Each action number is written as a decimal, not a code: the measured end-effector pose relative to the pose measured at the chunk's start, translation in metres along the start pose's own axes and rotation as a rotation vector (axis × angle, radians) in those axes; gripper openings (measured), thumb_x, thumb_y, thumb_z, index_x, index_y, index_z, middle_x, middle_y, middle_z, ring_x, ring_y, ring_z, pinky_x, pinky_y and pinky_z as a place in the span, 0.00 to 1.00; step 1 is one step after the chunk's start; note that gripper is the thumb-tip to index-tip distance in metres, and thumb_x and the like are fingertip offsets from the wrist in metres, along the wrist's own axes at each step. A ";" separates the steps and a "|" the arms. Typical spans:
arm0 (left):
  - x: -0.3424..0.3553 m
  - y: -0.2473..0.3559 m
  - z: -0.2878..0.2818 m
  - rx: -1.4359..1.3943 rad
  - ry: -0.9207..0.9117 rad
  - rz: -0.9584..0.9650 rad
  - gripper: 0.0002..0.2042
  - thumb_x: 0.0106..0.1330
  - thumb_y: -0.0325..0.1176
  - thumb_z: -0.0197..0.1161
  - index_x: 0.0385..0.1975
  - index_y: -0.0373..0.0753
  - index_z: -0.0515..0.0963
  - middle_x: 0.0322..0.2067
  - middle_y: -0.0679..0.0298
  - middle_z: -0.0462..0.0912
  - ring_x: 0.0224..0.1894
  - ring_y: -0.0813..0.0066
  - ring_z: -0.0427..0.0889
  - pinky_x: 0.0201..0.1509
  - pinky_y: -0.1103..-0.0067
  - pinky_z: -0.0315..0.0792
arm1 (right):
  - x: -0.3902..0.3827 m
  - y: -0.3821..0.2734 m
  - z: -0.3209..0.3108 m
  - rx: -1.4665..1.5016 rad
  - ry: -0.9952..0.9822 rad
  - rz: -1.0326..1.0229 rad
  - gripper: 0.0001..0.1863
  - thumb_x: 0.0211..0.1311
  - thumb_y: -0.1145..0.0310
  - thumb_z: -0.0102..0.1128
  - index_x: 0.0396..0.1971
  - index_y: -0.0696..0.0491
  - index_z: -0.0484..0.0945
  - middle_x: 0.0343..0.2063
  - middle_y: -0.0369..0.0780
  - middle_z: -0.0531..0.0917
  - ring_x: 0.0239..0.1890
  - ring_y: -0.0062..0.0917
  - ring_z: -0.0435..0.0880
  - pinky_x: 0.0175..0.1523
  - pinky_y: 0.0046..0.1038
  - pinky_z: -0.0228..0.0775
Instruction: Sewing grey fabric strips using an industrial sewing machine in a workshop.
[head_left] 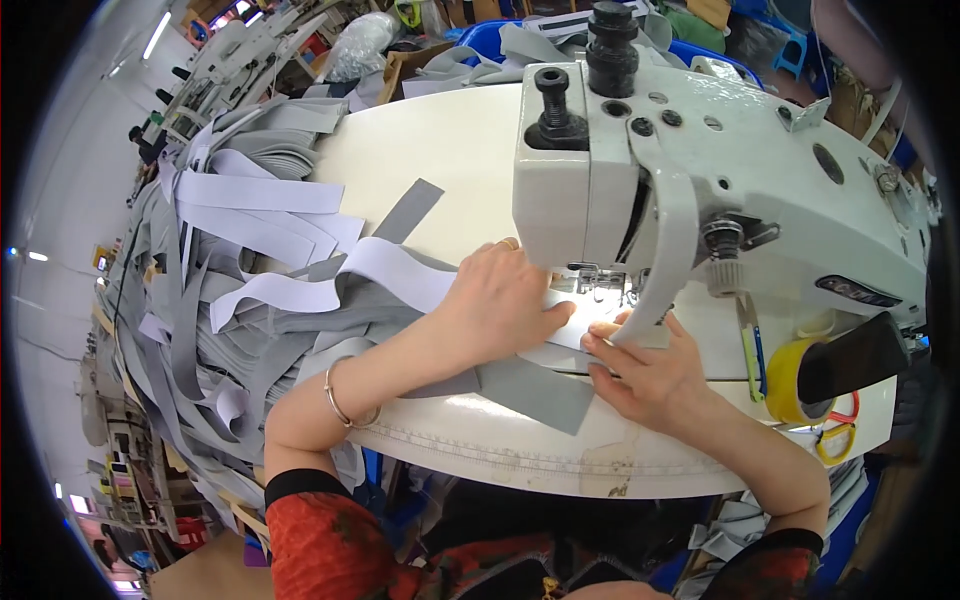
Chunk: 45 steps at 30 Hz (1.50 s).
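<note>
A white fabric strip (408, 278) runs from the pile on the left, under my left hand (492, 302), to the lit needle area of the sewing machine (560, 200). My left hand is closed over the strip, its thumb stretched toward the presser foot (600, 283); its other fingertips are hidden. On the near side of the foot, my right hand (655, 372) holds the strip's end section between bent fingers, partly behind the machine's white curved lever (672, 260). A grey strip (535, 392) lies below the hands, reaching toward the table's front edge.
A large heap of grey strips (290, 345) and white strips (262, 195) covers the table's left side. Right of the machine are a yellow tape roll (790, 380), a dark flat object (857, 362), scissors (838, 440) and a green-handled tool (748, 340). A blue bin (485, 38) stands behind.
</note>
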<state>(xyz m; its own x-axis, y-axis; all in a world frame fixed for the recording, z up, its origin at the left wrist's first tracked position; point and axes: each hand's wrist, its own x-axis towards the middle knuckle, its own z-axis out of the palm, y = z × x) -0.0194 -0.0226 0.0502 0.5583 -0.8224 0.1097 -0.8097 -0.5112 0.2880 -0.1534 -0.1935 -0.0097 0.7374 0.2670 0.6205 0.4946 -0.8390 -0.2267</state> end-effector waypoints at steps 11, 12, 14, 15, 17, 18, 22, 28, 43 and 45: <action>0.014 -0.021 0.021 -0.515 -0.191 -0.234 0.11 0.50 0.37 0.68 0.24 0.34 0.80 0.23 0.57 0.83 0.28 0.62 0.83 0.34 0.72 0.73 | -0.001 -0.003 -0.003 -0.018 -0.047 0.006 0.18 0.43 0.69 0.69 0.39 0.54 0.82 0.34 0.37 0.80 0.41 0.34 0.76 0.46 0.35 0.71; 0.012 -0.022 0.024 -0.514 -0.188 -0.236 0.11 0.50 0.37 0.68 0.24 0.34 0.80 0.23 0.57 0.83 0.28 0.62 0.83 0.34 0.72 0.73 | 0.001 -0.004 -0.004 -0.017 -0.048 0.001 0.18 0.43 0.69 0.69 0.39 0.54 0.81 0.34 0.37 0.80 0.41 0.34 0.75 0.46 0.35 0.71; 0.012 -0.021 0.027 -0.492 -0.122 -0.213 0.09 0.50 0.33 0.67 0.23 0.34 0.80 0.21 0.57 0.82 0.26 0.61 0.82 0.32 0.73 0.73 | 0.001 -0.004 -0.004 -0.021 -0.053 0.004 0.19 0.43 0.69 0.69 0.39 0.55 0.81 0.34 0.38 0.80 0.41 0.35 0.75 0.46 0.35 0.71; 0.011 -0.019 0.029 -0.494 -0.121 -0.212 0.09 0.50 0.33 0.67 0.23 0.34 0.80 0.21 0.57 0.82 0.26 0.61 0.82 0.32 0.73 0.73 | 0.000 -0.004 -0.004 -0.024 -0.056 0.007 0.19 0.43 0.69 0.70 0.40 0.55 0.81 0.34 0.38 0.80 0.41 0.35 0.75 0.46 0.36 0.71; 0.008 -0.017 0.031 -0.488 -0.041 -0.206 0.07 0.49 0.31 0.66 0.22 0.34 0.80 0.19 0.57 0.81 0.23 0.62 0.81 0.30 0.72 0.73 | 0.000 -0.004 -0.003 -0.034 -0.055 0.002 0.19 0.43 0.68 0.70 0.40 0.55 0.81 0.34 0.38 0.80 0.40 0.35 0.75 0.46 0.36 0.71; 0.008 -0.018 0.032 -0.489 -0.039 -0.206 0.07 0.49 0.31 0.66 0.22 0.34 0.80 0.19 0.57 0.81 0.23 0.62 0.81 0.30 0.72 0.73 | 0.000 -0.003 -0.003 -0.044 -0.053 -0.002 0.19 0.43 0.68 0.70 0.39 0.55 0.81 0.35 0.38 0.80 0.40 0.36 0.75 0.46 0.37 0.71; 0.009 -0.013 0.029 -0.495 0.011 -0.211 0.06 0.48 0.29 0.65 0.23 0.33 0.80 0.18 0.56 0.80 0.21 0.60 0.81 0.29 0.71 0.73 | -0.001 0.000 -0.002 -0.046 -0.069 0.005 0.20 0.42 0.68 0.70 0.40 0.55 0.81 0.37 0.37 0.80 0.39 0.36 0.74 0.46 0.38 0.71; 0.012 -0.012 0.024 -0.571 -0.020 -0.271 0.05 0.48 0.28 0.64 0.23 0.34 0.80 0.18 0.56 0.80 0.22 0.59 0.80 0.29 0.71 0.73 | 0.001 0.003 -0.003 -0.029 -0.042 0.001 0.22 0.42 0.68 0.71 0.42 0.53 0.80 0.41 0.36 0.79 0.39 0.36 0.74 0.45 0.37 0.71; 0.019 -0.016 0.022 -0.467 0.102 -0.115 0.07 0.48 0.29 0.61 0.21 0.30 0.78 0.17 0.48 0.78 0.24 0.51 0.80 0.32 0.64 0.73 | -0.001 0.008 -0.002 -0.018 -0.068 0.063 0.21 0.44 0.67 0.70 0.44 0.48 0.81 0.35 0.35 0.79 0.38 0.35 0.75 0.45 0.38 0.70; 0.018 -0.020 0.029 -0.458 0.107 -0.120 0.07 0.48 0.29 0.62 0.19 0.30 0.78 0.16 0.48 0.77 0.23 0.52 0.79 0.31 0.64 0.72 | -0.005 0.006 -0.002 -0.052 -0.138 0.119 0.21 0.50 0.65 0.69 0.47 0.47 0.81 0.50 0.33 0.81 0.46 0.29 0.81 0.50 0.35 0.70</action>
<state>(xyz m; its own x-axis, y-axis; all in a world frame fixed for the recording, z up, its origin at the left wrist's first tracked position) 0.0014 -0.0344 0.0193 0.6775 -0.7221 0.1400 -0.5890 -0.4186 0.6913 -0.1550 -0.2012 -0.0125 0.8469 0.2238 0.4823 0.3783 -0.8911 -0.2507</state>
